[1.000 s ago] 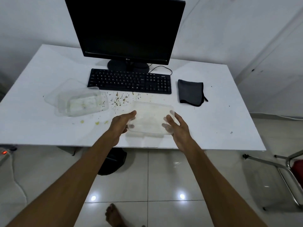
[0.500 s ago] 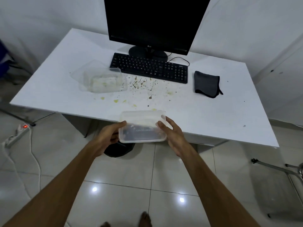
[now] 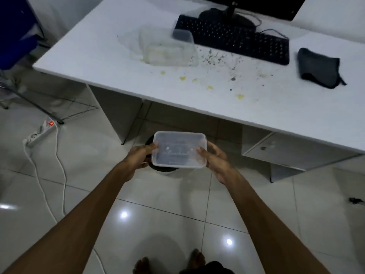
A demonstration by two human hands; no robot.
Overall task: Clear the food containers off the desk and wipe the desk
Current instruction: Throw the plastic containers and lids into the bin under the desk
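Observation:
I hold a clear plastic food container (image 3: pixel 179 149) between both hands, below the desk's front edge and over a dark round bin (image 3: pixel 158 168) on the floor. My left hand (image 3: pixel 141 157) grips its left side, my right hand (image 3: pixel 214 158) its right side. A second clear container (image 3: pixel 169 51) with food residue rests on the white desk (image 3: pixel 276 107) near the keyboard, with its lid lying partly under it. Yellow and dark crumbs (image 3: pixel 217 76) are scattered across the desk. A folded dark grey cloth (image 3: pixel 318 68) lies on the desk at the right.
A black keyboard (image 3: pixel 237 38) and a monitor stand (image 3: pixel 227 14) sit at the back of the desk. A white power strip (image 3: pixel 41 131) with cables lies on the tiled floor at left. A blue chair (image 3: pixel 13 32) stands far left. My bare feet show at the bottom.
Both hands have carried the container off the desk, down and toward me, until it is over the bin. My view has tilted down and to the left.

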